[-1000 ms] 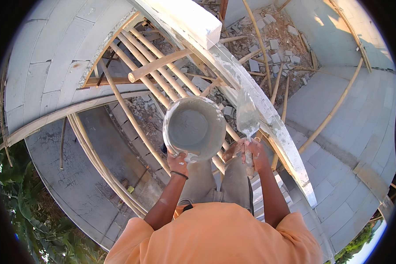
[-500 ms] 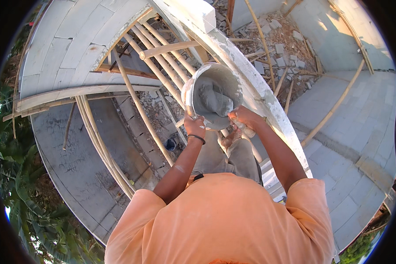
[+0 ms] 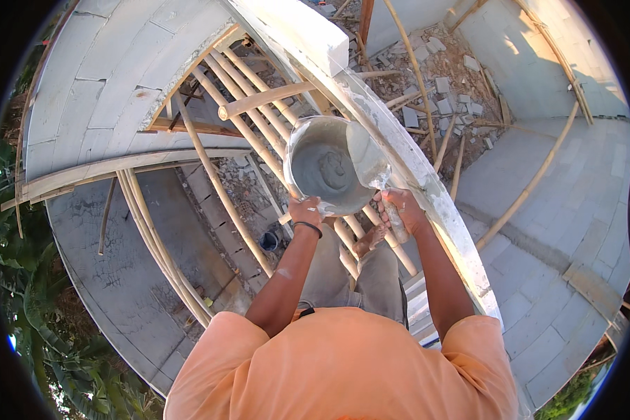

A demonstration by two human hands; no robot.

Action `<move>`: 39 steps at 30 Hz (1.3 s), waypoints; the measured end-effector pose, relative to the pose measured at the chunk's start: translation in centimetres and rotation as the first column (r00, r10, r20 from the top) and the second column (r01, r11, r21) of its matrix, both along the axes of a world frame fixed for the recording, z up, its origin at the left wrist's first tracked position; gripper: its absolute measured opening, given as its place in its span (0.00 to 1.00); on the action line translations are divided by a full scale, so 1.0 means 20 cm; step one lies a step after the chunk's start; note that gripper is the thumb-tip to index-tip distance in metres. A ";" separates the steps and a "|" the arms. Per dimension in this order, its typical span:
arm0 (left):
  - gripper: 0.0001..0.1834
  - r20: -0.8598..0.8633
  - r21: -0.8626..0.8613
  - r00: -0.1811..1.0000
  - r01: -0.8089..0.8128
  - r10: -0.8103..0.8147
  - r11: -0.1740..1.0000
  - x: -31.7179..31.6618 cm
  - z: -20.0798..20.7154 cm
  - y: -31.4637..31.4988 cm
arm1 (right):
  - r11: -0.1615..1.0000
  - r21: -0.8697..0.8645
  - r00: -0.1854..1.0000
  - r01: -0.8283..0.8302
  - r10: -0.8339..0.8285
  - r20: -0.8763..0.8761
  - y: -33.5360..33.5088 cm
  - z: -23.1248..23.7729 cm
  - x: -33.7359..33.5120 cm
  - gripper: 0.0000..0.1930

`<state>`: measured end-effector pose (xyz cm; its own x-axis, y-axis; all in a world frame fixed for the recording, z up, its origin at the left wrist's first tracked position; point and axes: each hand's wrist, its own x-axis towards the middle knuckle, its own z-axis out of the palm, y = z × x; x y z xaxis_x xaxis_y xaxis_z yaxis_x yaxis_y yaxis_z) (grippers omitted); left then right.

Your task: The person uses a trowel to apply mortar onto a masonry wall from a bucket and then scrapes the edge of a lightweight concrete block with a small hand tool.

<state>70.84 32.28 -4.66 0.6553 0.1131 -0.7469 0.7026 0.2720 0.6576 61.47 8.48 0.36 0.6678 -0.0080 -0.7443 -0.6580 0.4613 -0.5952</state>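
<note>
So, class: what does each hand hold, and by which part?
Left hand grips the mortar pan by its near rim; right hand holds a trowel by its handle.

Bamboo pole scaffold point(image 3: 245, 129) underfoot; block wall top point(image 3: 427, 189), mortar-smeared, white block point(image 3: 297, 31) resting on it.

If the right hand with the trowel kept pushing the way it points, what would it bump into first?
The right hand aims its trowel into the pan, so it would likely meet the wet mortar first. Depth is hard to judge from above.
</note>
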 end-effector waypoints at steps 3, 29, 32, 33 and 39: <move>0.28 0.106 -0.041 0.994 -0.004 0.009 0.999 0.11 -0.07 0.04 | 0.982 -0.178 0.998 0.056 -0.055 0.010 -0.07 -0.10 0.21 0.16; 0.36 0.032 0.069 0.999 -0.016 0.014 0.997 0.30 -0.02 0.56 | 0.786 -0.577 0.923 0.222 -0.360 -0.136 0.02 -0.50 0.71 0.15; 0.36 -0.009 0.074 1.000 0.002 -0.002 0.997 0.29 -0.04 0.54 | 0.836 -0.498 0.928 0.232 -0.344 -0.146 0.03 -0.50 0.86 0.15; 0.36 -0.020 0.082 0.999 0.034 -0.033 0.996 0.28 -0.04 0.54 | 0.868 -0.439 0.936 0.231 -0.322 -0.144 0.04 -0.49 0.92 0.16; 0.37 -0.057 0.144 0.997 0.050 -0.043 0.988 0.24 -0.02 0.49 | 0.893 -0.301 0.926 0.335 -0.371 -0.070 0.05 -0.48 1.02 0.16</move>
